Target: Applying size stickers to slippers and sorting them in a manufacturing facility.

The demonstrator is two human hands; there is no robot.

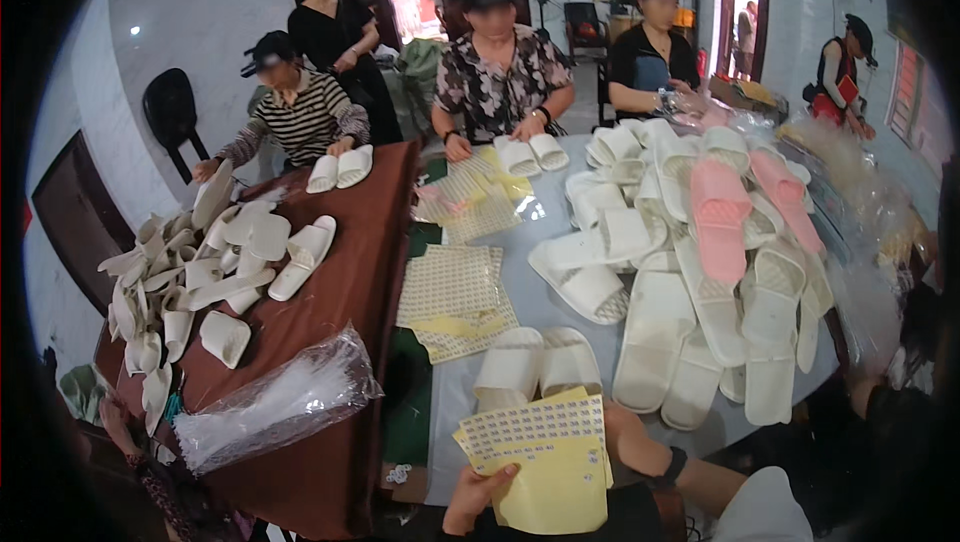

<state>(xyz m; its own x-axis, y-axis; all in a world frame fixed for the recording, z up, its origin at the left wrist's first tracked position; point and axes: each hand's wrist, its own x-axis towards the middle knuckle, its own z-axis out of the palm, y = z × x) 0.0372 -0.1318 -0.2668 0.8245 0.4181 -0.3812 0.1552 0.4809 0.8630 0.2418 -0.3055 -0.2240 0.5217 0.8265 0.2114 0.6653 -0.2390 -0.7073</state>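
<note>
My left hand [482, 492] holds a few yellow sticker sheets [550, 502] at the lower middle, thumb on the front and fingers behind. Small printed labels fill the upper rows of the front sheet; its lower part is bare. My right hand [630, 437] is at the sheets' right edge, and its fingers are hidden behind them. Just beyond the sheets stands a pair of white slippers [510, 367] on the grey table [450, 442], toes toward me. More sticker sheets [455, 292] lie flat farther up the table.
A big pile of white slippers [655, 317] with pink slippers [720, 207] on top covers the right side. On the brown table [340, 392] at left are loose white slippers [240, 232] and a clear bag of white strips [280, 402]. Several people work around the tables.
</note>
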